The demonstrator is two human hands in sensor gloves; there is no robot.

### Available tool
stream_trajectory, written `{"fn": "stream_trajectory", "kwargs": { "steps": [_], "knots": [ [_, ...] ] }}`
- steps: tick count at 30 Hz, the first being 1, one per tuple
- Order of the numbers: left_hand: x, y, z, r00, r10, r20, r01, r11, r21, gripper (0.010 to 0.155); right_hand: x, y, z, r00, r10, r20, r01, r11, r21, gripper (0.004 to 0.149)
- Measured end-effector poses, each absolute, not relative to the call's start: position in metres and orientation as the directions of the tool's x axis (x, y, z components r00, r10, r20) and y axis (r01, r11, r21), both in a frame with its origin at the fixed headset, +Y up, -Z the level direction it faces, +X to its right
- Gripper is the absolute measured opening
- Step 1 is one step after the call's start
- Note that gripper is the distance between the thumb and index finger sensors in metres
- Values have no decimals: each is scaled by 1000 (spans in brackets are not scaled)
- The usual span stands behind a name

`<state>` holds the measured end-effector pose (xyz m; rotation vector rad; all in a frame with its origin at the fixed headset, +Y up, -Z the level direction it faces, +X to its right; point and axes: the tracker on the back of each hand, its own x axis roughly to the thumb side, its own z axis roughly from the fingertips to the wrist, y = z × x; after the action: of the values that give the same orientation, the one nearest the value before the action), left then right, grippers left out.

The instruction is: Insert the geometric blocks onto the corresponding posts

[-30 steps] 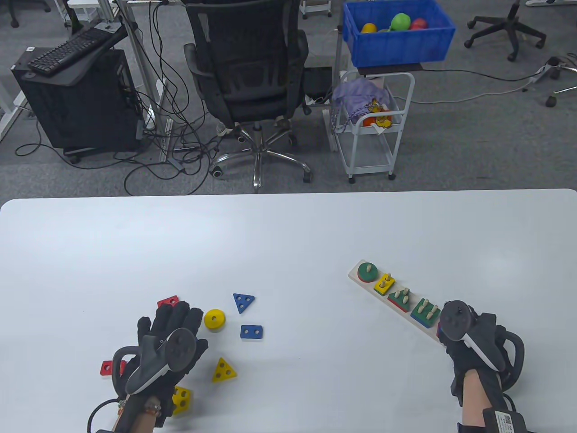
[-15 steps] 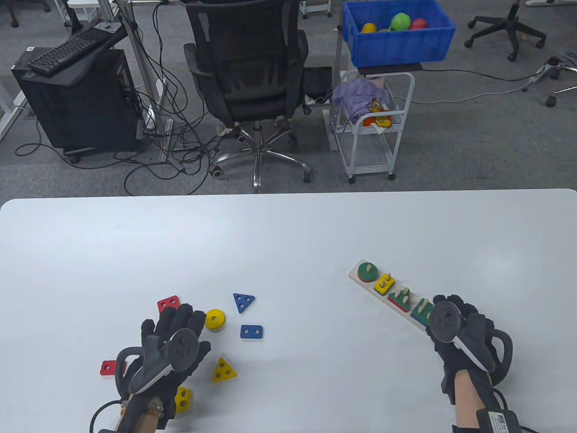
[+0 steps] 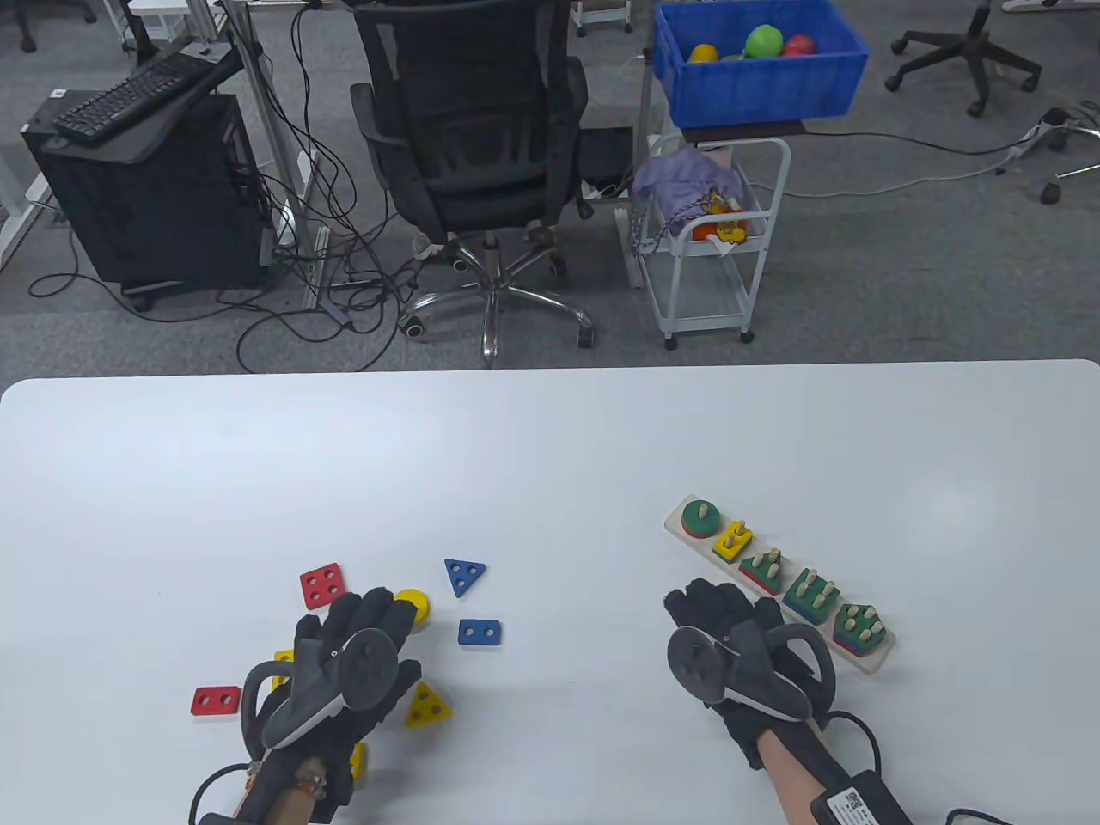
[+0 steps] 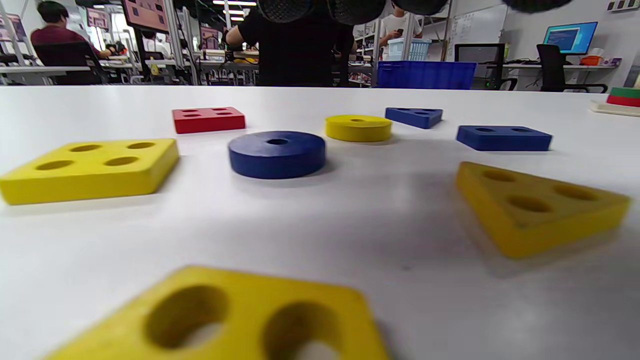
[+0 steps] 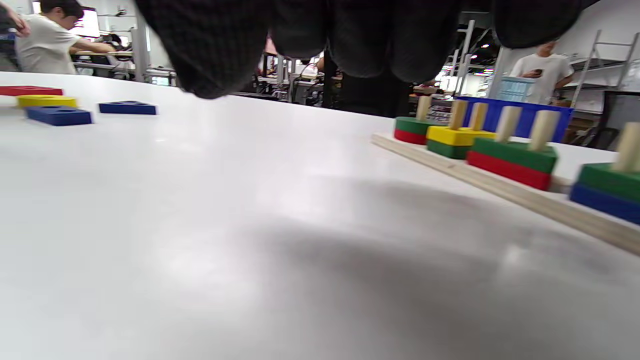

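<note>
Left hand (image 3: pixel 344 666) hovers over the loose blocks on the worktop (image 3: pixel 550 447), fingers spread, holding nothing; a blue ring (image 4: pixel 276 153) sits right under it. Right hand (image 3: pixel 730 636) looks open too, probably empty, just beside the peg board (image 3: pixel 778 580), whose posts carry stacked blocks.

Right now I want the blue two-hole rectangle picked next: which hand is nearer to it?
Left. The left hand lies just left of the blue rectangle; the right hand is farther off to its right, beside the peg board.
</note>
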<state>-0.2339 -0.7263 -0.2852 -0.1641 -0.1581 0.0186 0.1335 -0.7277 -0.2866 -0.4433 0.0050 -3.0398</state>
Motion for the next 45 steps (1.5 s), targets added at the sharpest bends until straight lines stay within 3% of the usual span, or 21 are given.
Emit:
{"fn": "stream_trajectory", "kwargs": {
  "steps": [4, 11, 16, 19, 23, 27, 30, 34, 36, 38, 41, 45],
  "knots": [
    [-212, -728, -294, 983, 90, 160, -51, 971, -235, 66, 124, -729, -285, -949, -68, 308, 71, -997, -2, 64],
    [-161, -737, -313, 985, -21, 173, 85, 924, -372, 64, 123, -731, -282, -943, -76, 324, 85, -996, 12, 63],
    [-133, -746, -335, 963, -239, 124, 266, 912, -311, 64, 121, -731, -282, -936, -73, 344, 84, -996, 18, 62],
    [-120, -753, -341, 920, -358, 160, 390, 880, -273, 61, 120, -731, -282, -933, -69, 353, 83, -996, 25, 62],
    [-108, -755, -339, 887, -426, 177, 453, 877, -159, 57, 120, -732, -282, -932, -65, 356, 81, -996, 32, 62],
    [-108, -753, -336, 893, -406, 195, 437, 886, -156, 58, 119, -733, -282, -930, -71, 360, 88, -996, 30, 63],
    [-104, -737, -330, 931, -292, 221, 325, 936, -135, 60, 117, -731, -281, -929, -50, 367, 56, -998, 7, 68],
    [-99, -709, -322, 953, 148, 266, -81, 966, -246, 61, 112, -722, -275, -909, 66, 411, -107, -991, -77, 77],
    [-97, -701, -319, 874, 416, 252, -322, 883, -341, 61, 110, -716, -271, -887, 144, 438, -223, -965, -136, 81],
    [-96, -699, -317, 771, 600, 213, -477, 766, -431, 61, 109, -710, -267, -850, 221, 479, -346, -919, -189, 84],
    [-96, -705, -315, 590, 801, 103, -642, 542, -542, 61, 109, -703, -262, -825, 272, 495, -440, -859, -261, 85],
    [-95, -717, -313, 426, 904, -42, -703, 301, -645, 61, 106, -698, -258, -795, 308, 522, -503, -816, -285, 80]
  ]
}}
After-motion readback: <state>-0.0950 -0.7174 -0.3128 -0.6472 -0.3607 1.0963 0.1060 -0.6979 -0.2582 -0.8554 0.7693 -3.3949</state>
